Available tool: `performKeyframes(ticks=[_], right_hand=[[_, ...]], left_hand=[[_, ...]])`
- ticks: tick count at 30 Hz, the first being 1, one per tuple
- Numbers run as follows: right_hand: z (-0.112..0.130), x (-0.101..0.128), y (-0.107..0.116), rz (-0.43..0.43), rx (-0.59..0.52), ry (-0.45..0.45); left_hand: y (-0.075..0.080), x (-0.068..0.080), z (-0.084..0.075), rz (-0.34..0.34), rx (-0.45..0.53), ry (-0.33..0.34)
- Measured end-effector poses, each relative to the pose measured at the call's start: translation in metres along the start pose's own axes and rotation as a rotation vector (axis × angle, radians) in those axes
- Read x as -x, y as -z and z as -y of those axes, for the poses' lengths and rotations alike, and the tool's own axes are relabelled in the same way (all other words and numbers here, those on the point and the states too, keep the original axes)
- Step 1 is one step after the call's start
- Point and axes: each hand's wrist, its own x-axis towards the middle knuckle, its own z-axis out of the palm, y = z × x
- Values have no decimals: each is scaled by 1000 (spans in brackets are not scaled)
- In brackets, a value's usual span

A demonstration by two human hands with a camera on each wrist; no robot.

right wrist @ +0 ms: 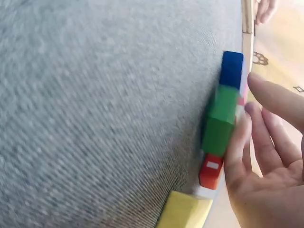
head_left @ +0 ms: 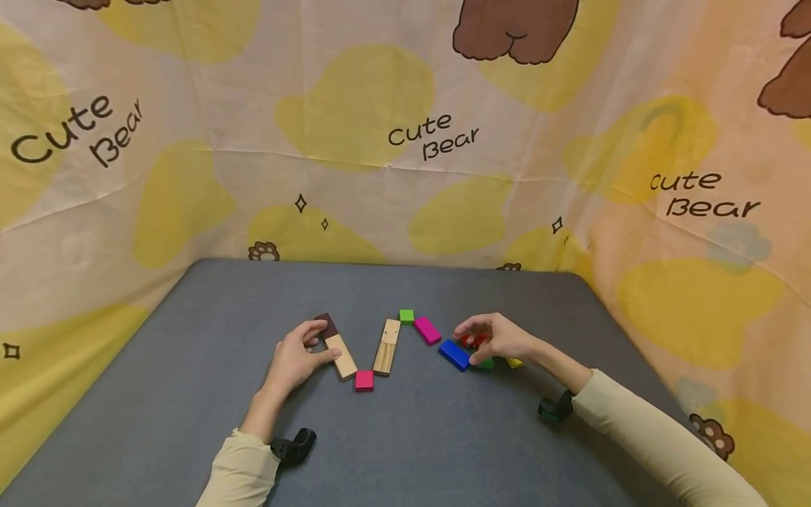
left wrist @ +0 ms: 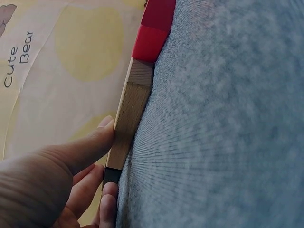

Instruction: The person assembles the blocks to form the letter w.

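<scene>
My left hand (head_left: 296, 358) rests its thumb on a light wooden block (head_left: 342, 358) and its fingertips on the dark brown block (head_left: 327, 325) at that block's end. In the left wrist view, the thumb meets the wooden block's upper edge (left wrist: 126, 128). Spread thumb and fingers of my right hand (head_left: 505, 336) hover around a blue block (head_left: 455, 355) and a green block (head_left: 486, 364). The right wrist view shows this green block (right wrist: 221, 118) beside the hand, with no clear grip. Red pieces (head_left: 469, 341) lie partly hidden under the right fingers.
A zigzag row continues through a pinkish-red block (head_left: 364, 381), two grained wooden blocks (head_left: 387, 348), a lime green block (head_left: 407, 317) and a magenta block (head_left: 427, 330). Behind the right hand lies a yellow block (head_left: 514, 362). Printed cloth (head_left: 355, 105) hangs beyond the grey table (head_left: 405, 451).
</scene>
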Motion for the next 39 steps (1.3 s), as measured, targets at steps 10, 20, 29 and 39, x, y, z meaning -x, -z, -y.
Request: performKeyframes(ticks=[10,20,29,39], right_hand=[[0,-6,1,49,129,42],[2,-10,-2,41,194,53],[4,-7,-13,-44,196,11],[20,18,-19,-271,163,-22]], left_hand=[[-1,0,-1,2,1,11],[0,-1,-2,-6,11,-2],[-1,0,3,-11,0,-4],[0,0,3,-8,-1,-15]])
